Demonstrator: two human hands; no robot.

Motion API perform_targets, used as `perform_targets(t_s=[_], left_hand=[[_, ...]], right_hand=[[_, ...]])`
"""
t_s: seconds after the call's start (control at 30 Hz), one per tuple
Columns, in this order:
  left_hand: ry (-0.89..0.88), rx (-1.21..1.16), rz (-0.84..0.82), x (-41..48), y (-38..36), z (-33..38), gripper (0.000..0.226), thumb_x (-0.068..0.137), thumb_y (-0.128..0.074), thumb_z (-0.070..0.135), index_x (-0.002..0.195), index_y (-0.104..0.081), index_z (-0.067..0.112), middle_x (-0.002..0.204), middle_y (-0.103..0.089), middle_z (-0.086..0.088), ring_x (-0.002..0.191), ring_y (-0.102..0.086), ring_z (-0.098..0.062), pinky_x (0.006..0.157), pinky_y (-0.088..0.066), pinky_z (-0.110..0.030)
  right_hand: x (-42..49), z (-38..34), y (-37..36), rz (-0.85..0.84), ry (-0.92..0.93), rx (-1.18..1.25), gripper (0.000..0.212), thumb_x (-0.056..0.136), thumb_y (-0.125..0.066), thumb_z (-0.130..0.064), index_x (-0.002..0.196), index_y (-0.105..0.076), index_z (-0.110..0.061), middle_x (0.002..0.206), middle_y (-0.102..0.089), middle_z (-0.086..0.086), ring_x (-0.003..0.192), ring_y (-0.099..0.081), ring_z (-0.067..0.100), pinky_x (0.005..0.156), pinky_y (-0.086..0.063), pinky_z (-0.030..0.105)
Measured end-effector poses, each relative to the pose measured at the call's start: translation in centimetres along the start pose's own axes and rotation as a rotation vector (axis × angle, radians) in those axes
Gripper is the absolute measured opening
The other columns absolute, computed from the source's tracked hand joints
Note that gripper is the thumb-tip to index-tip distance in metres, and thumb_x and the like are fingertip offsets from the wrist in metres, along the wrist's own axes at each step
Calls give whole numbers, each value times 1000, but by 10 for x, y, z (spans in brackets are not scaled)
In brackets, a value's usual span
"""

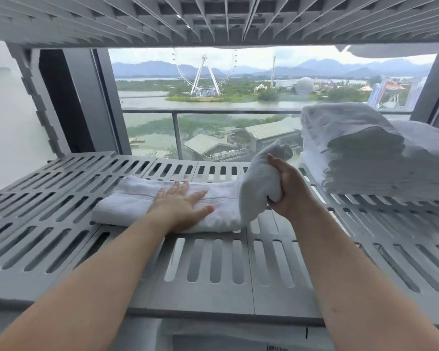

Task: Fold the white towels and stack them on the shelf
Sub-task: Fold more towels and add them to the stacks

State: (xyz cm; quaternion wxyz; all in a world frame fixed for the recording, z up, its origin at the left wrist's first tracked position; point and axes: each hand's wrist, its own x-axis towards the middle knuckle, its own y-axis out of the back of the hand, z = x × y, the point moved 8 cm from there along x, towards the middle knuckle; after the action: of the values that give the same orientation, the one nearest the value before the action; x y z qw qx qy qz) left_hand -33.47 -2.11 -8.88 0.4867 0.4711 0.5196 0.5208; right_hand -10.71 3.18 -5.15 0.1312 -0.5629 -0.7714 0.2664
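Two bare forearms reach in from the bottom corners of the frame, over the front edge of the shelf point(213, 269), a grey plastic deck cut with rows of long slots. Much bare deck lies at the lower centre and the left.

At mid-frame a white towel point(127, 201), soft terry with a woven band, lies folded into a long strip across the deck. The left hand point(181, 206) presses flat on it, fingers straight. The right hand point(287, 188) clenches the strip's right end, lifted and bunched clear of the deck.

At the right edge, just beyond, sits a stack of folded towels point(352, 153).

A ribbed upper shelf point(213, 19) roofs the top of the frame. Behind is a window point(147, 79), with a railing point(213, 111), water and a Ferris wheel point(204, 72).
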Motion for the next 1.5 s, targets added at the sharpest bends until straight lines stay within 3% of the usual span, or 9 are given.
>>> perform_targets(t_s=[0.27, 0.43, 0.57, 0.77, 0.97, 1.17, 1.27, 1.4, 1.5], left_hand=[[30, -182, 202, -12, 43, -83, 67, 93, -23, 74, 145, -46, 39, 162, -30, 1, 149, -24, -20, 116, -25, -49], [226, -661, 209, -31, 37, -173, 38, 107, -31, 27, 129, -59, 13, 140, -56, -12, 127, -51, -29, 107, -38, -42], [235, -1276, 188, -36, 15, -189, 59, 104, -33, 54, 133, -63, 12, 143, -52, 0, 134, -45, -20, 119, -25, -41], [175, -1702, 126, -38, 8, -180, 76, 103, -22, 63, 157, -30, 10, 164, -26, -5, 151, -23, -17, 124, -12, -36], [195, -1677, 103, -37, 9, -185, 84, 97, -21, 73, 159, -23, 17, 166, -21, -7, 150, -26, -25, 124, -17, -49], [93, -1585, 135, -35, 13, -186, 33, 91, -47, 24, 120, -64, 24, 117, -69, -5, 114, -64, -29, 109, -44, -49], [-15, -1702, 121, -42, 17, -182, 50, 78, -39, 0, 93, -76, 30, 93, -77, 0, 109, -67, -37, 96, -48, -46], [-31, -1676, 121, -42, 17, -185, 77, 77, -26, -20, 149, -39, 3, 144, -53, -9, 132, -50, -24, 108, -45, -33], [-67, -1746, 89, -41, 27, -184, 72, 79, -30, -14, 150, -35, -1, 153, -41, -19, 131, -47, -27, 90, -54, -29]], right_hand=[[27, 2, -116, 121, 130, -616, 31, 79, -79, -31, 96, -74, -7, 87, -74, 16, 74, -72, 30, 64, -58, 39], [51, 43, -180, 146, 90, -853, 35, 71, -76, -28, 100, -67, -9, 94, -72, 18, 87, -71, 34, 81, -59, 49], [66, 98, -214, 123, 23, -882, 40, 68, -78, -17, 104, -64, -8, 89, -69, 16, 71, -68, 28, 49, -53, 30], [78, 129, -239, 177, 64, -1177, 26, 59, -75, -18, 80, -66, -7, 85, -69, 16, 77, -70, 32, 58, -55, 36], [65, 136, -260, 45, -70, -1264, 39, 99, -56, -39, 97, -67, -1, 61, -72, 10, 45, -66, 18, 42, -48, 23], [53, 120, -263, -128, 417, -1612, 11, 88, -69, -24, 79, -77, -25, 84, -73, -4, 79, -65, 14, 77, -50, 30], [51, 139, -256, -196, 522, -1633, 3, 84, -74, -31, 85, -72, -33, 101, -61, -7, 102, -58, 19, 98, -45, 39], [46, 151, -249, -299, 583, -1551, 14, 80, -70, -48, 89, -68, -37, 110, -60, -13, 112, -55, 13, 105, -41, 46], [41, 161, -248, -353, 598, -1685, 44, 76, -49, -71, 109, -62, -44, 132, -57, -11, 129, -47, 14, 114, -33, 46]])
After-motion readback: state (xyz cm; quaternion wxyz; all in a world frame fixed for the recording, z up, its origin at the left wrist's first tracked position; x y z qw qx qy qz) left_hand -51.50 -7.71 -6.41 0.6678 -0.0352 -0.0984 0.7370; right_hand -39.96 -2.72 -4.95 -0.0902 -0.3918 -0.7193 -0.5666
